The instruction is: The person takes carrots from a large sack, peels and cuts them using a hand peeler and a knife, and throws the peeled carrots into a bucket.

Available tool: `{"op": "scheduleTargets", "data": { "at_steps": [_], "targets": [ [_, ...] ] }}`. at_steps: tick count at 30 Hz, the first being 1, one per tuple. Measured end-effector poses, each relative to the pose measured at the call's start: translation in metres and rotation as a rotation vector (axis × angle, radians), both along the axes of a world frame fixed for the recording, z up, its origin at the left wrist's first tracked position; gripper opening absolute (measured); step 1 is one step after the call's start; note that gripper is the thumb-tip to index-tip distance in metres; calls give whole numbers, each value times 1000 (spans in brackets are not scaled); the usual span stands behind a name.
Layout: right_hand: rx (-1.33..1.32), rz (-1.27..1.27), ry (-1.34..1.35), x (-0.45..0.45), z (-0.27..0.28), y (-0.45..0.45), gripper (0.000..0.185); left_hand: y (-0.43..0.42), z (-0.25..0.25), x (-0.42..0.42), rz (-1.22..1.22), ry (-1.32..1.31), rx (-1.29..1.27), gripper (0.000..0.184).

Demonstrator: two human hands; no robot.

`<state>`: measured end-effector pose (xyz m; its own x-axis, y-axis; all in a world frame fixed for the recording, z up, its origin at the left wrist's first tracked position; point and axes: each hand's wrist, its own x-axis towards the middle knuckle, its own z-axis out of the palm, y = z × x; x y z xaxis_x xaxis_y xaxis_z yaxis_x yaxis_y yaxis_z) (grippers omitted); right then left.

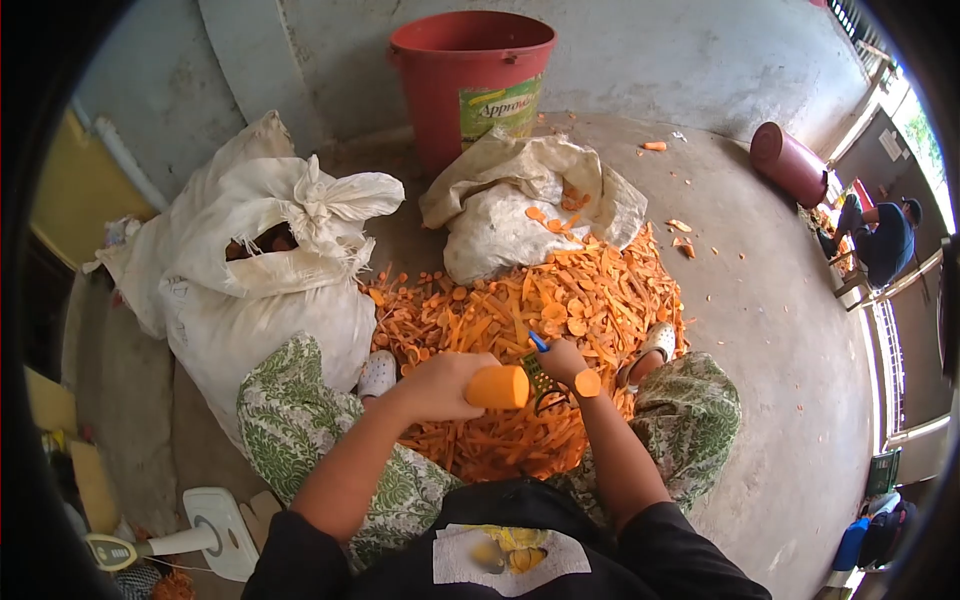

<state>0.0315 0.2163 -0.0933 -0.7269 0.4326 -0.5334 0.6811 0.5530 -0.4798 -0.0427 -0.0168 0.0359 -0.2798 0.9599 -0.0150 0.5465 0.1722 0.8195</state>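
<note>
My left hand (445, 388) is wrapped round a thick peeled carrot (498, 387), its flat cut end facing right. Just to its right, my right hand (563, 362) is closed on a blue-handled tool (538, 342); the blade is not clearly visible. A round carrot slice (587, 383) shows in front of my right wrist, and I cannot tell whether it touches the skin. Beside that hand is a green dotted item (540, 378) with a dark curved edge, its kind unclear. Below both hands lies a heap of carrot peelings and slices (520, 310).
A stuffed white sack (270, 310), torn open, stands at left. Behind the heap are another sack (500, 240) and a red tub (425, 110). A dark red bin (785, 160) lies tipped at right, near a seated person (885, 245). A scale (220, 530) stands lower left.
</note>
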Motion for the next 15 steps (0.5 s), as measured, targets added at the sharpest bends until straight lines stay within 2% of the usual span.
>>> {"op": "scheduleTargets", "data": {
  "at_steps": [2, 4, 6, 7, 9, 10, 12, 14, 15],
  "targets": [
    [138, 66, -97, 1, 13, -1, 32, -3, -2, -5, 105, -44, -31, 40],
    [153, 74, -110, 1, 18, 3, 32, -3, -4, -5, 128, -48, -34, 41],
    [147, 172, -169, 2, 23, 7, 30, -4, -13, -4, 81, -12, -282, 41],
    [151, 169, -168, 4, 26, 8, 30, -5, -18, -2, 79, -9, -277, 41],
    [107, 130, -182, 8, 28, -1, 28, -10, -27, -2, -273, 349, -796, 39],
    [108, 131, -178, 8, 31, -8, 28, -10, -32, -7, -270, 352, -796, 39],
    [18, 373, -240, 8, 34, -24, 27, -8, -35, -25, -693, 503, -1142, 35],
    [19, 435, -260, 9, 31, -42, 27, -3, -12, -69, -534, 664, -1048, 33],
    [16, 499, -280, 9, 29, -48, 27, 11, 30, -93, -394, 764, -1082, 38]
  ]
}}
